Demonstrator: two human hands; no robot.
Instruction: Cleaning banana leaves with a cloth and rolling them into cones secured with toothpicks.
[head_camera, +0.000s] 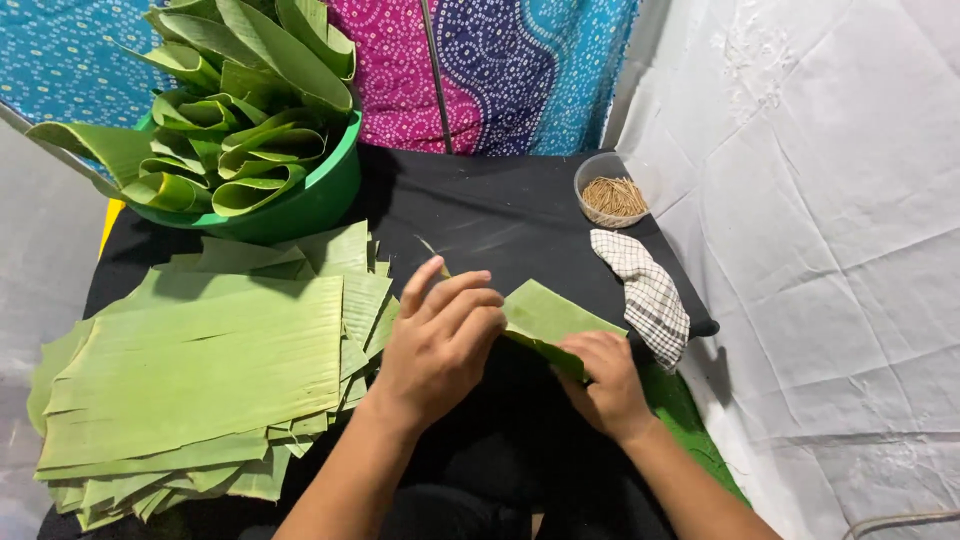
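Note:
Both my hands grip one folded piece of green banana leaf (548, 315) over the black table (500, 215). My left hand (440, 345) curls its fingers over the leaf's left end, where a thin stick pokes up behind the fingers. My right hand (603, 380) pinches the leaf's lower right edge. A tall stack of flat cut leaf pieces (200, 375) lies just left of my left hand.
A green tub (315, 200) full of rolled leaf strips stands at the back left. A small bowl of thin sticks (612, 195) sits at the back right, a checked cloth (648, 295) in front of it. White sheeting hangs to the right, patterned fabric behind.

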